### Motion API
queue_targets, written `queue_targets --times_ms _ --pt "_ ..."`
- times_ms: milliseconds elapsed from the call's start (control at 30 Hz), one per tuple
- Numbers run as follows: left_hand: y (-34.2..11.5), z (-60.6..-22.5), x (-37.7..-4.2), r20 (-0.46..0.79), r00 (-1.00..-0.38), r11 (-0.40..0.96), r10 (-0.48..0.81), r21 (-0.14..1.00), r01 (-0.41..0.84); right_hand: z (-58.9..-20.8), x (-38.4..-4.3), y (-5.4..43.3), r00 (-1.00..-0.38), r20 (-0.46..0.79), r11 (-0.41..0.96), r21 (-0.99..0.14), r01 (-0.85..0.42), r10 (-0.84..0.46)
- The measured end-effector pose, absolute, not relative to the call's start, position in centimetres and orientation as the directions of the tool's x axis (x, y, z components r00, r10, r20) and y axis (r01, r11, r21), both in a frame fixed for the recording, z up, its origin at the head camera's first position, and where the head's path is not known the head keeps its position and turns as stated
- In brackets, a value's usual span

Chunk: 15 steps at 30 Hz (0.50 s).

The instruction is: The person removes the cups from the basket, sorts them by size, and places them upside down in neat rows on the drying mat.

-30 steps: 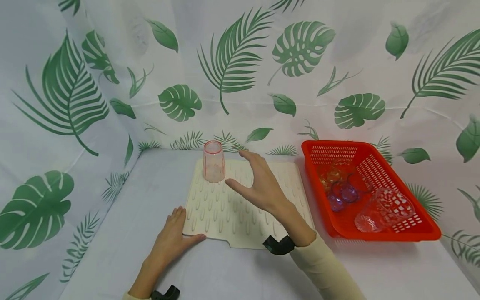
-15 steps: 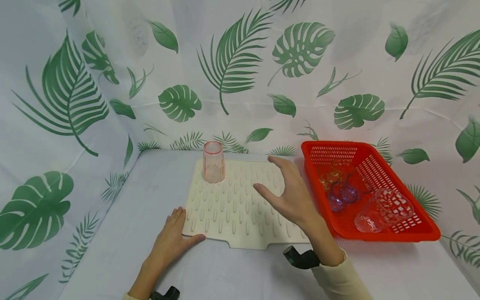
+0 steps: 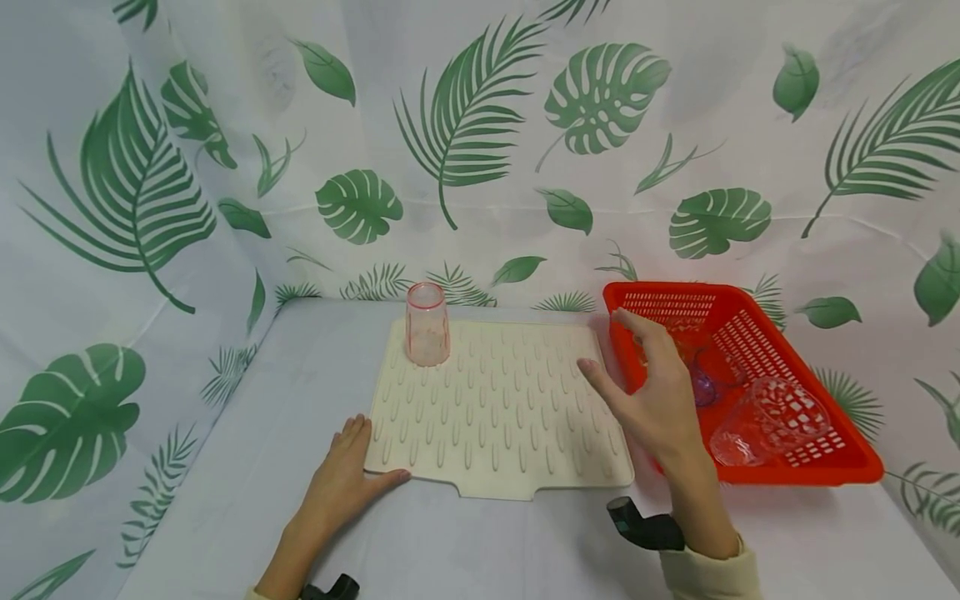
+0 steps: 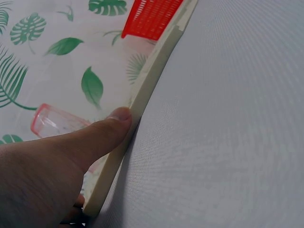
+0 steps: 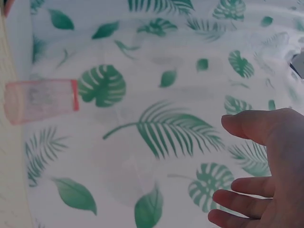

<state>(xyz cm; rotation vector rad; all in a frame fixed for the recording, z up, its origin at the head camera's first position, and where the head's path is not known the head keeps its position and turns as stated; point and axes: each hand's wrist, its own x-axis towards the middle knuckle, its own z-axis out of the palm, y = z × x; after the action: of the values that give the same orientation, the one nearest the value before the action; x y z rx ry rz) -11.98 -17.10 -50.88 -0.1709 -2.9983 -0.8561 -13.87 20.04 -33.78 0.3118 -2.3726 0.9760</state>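
Note:
My left hand [image 3: 341, 475] rests at the front left corner of a cream ribbed mat [image 3: 495, 408]. Its thumb lies along the front edge and its fingers along the left side, as the thumb on the mat's edge [image 4: 116, 161] also shows in the left wrist view. A clear tumbler with a pinkish tint [image 3: 427, 333] stands upright on the mat's back left part. Holding nothing, my right hand [image 3: 663, 408] hovers by the left side of a red plastic basket [image 3: 795, 473], thumb and fingers apart. In the basket lies a clear glass [image 3: 765, 421] on its side.
Partly hidden behind the right hand, purple-tinted glassware [image 3: 705, 389] lies in the basket, with something amber beside it. A white cloth [image 3: 465, 550] covers the table. Behind it hangs a leaf-patterned curtain [image 3: 480, 233].
My right hand has moved right, from near the tumbler across the mat to the basket's left side. The left hand, mat and tumbler have stayed in place.

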Motion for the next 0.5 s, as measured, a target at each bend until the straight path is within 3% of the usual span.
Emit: queue_targets --times_ms 200,500 --pt "-17.1 -50.8 -11.9 0.033 -0.995 0.845 0.096 0.526 0.099 -33.6 -13.3 22.1 -0.805 0.579 0.711 -0.619 -0.334 0.125" --pt "-17.1 -50.8 -12.0 0.029 -0.994 0.845 0.101 0.526 0.101 -33.1 -12.7 24.9 -0.810 0.478 0.682 -0.718 -0.138 0.340"
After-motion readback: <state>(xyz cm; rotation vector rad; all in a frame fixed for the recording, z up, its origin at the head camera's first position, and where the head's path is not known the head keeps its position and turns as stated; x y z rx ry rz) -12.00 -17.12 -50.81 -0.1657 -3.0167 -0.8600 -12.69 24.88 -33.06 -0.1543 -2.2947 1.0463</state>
